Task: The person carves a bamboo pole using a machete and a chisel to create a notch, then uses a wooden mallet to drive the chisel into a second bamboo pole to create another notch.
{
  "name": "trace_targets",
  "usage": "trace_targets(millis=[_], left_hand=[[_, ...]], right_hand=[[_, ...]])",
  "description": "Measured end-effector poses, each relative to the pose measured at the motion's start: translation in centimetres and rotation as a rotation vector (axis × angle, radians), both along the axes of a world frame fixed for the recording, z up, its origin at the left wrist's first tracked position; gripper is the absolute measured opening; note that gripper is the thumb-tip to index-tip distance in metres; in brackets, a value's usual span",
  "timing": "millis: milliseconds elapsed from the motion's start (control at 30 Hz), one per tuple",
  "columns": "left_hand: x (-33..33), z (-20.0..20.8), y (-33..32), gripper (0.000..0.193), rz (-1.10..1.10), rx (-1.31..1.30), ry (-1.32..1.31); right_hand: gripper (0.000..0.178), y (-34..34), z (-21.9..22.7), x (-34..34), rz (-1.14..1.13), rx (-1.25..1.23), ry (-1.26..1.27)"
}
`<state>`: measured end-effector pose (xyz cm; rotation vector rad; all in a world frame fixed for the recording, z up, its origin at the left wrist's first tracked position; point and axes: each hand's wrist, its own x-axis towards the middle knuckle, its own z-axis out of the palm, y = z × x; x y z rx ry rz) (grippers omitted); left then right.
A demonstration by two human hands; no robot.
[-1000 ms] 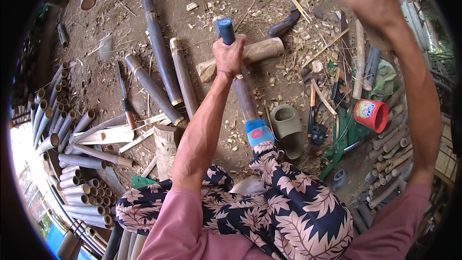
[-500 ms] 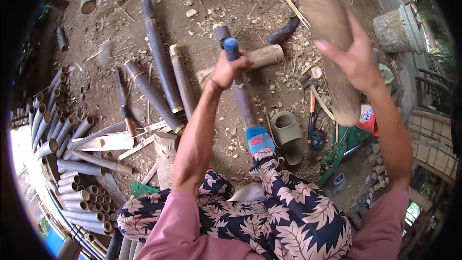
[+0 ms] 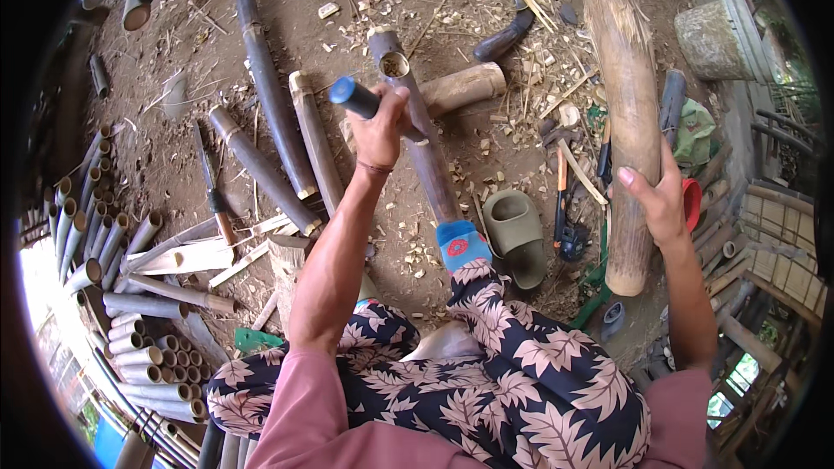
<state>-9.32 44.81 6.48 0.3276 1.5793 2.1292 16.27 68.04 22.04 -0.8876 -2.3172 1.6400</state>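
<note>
My left hand is closed around a chisel, its blue-capped handle tilted to the left; most of its blade is hidden by the hand. Below it lies a dark bamboo pole with a round hole cut near its far end. The pole crosses a pale log, and my blue-socked foot presses on its near end. On the right, my right hand grips a thick wooden club by its lower part, held upright in view and apart from the pole.
Several bamboo poles and a long knife lie at left, beside stacked cut bamboo. Green slides, an orange-and-black handled tool and a red container are at right. A dirty bucket stands far right. Wood chips litter the ground.
The chisel has tipped from nearly upright over the pole to leaning left, uncovering the hole. The club and my right hand have moved down and slightly right in view.
</note>
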Motion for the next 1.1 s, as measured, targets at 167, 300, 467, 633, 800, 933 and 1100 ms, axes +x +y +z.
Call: trace_targets(millis=[167,300,467,633,800,933,1100], left_hand=[[0.2,2.2,0.7,0.027,0.136,0.081,0.058],[1.9,0.6,0.1,0.026,0.045,0.005,0.015],[2.2,-0.4,0.4,0.027,0.057,-0.017,0.035],[2.4,-0.3,0.4,0.028,0.044,-0.022,0.035],[3.7,0.0,1.0,0.029,0.095,-0.12,0.132],[3.7,-2.4,1.4,0.024,0.056,-0.146,0.294],[2.8,-5.7,0.5,0.039,0.005,-0.182,0.551]], right_hand=[[0.066,-0.9,0.2,0.5,-0.02,-0.069,0.013],[0.07,-1.5,0.7,-0.4,0.018,-0.037,0.061],[0.074,-1.5,2.4,-1.3,0.087,0.03,0.088],[0.074,-2.2,3.7,-3.1,0.131,0.122,0.181],[0.072,-2.8,5.4,-5.8,0.252,0.183,0.373],[0.082,-4.7,3.4,-8.4,0.56,0.848,0.343],[0.095,-6.5,7.8,-10.1,0.733,0.923,0.138]])
